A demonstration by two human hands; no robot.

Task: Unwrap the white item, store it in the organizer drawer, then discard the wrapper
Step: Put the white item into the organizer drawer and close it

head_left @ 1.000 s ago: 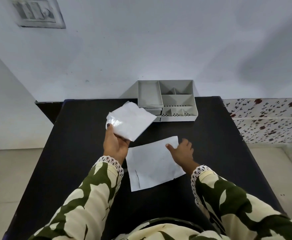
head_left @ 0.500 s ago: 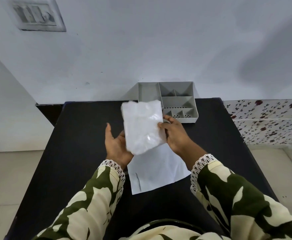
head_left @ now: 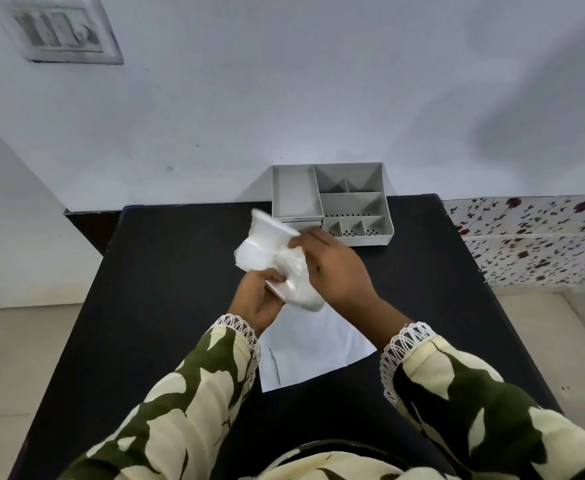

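- My left hand (head_left: pixel 257 299) is raised above the black table (head_left: pixel 166 289), fingers curled and thumb pressed onto the lower left edge of a white item in a clear plastic wrapper (head_left: pixel 277 261); the grasp is closed on it.
- The wrapped item is held in the air between both hands, tilted, its upper end blurred and pointing toward the organizer.
- Under my hands a sheet of white paper (head_left: pixel 311 355) lies flat on the table, its upper part hidden by the item and my wrists.
- My right hand (head_left: pixel 332 268) is closed over the right side of the wrapped item, fingertips pinching its upper edge.
- A grey desk organizer (head_left: pixel 330 202) stands at the far edge of the table against the wall, just beyond my right hand, its open compartments facing up.
- Both sleeves are cream and olive with white lace cuffs.
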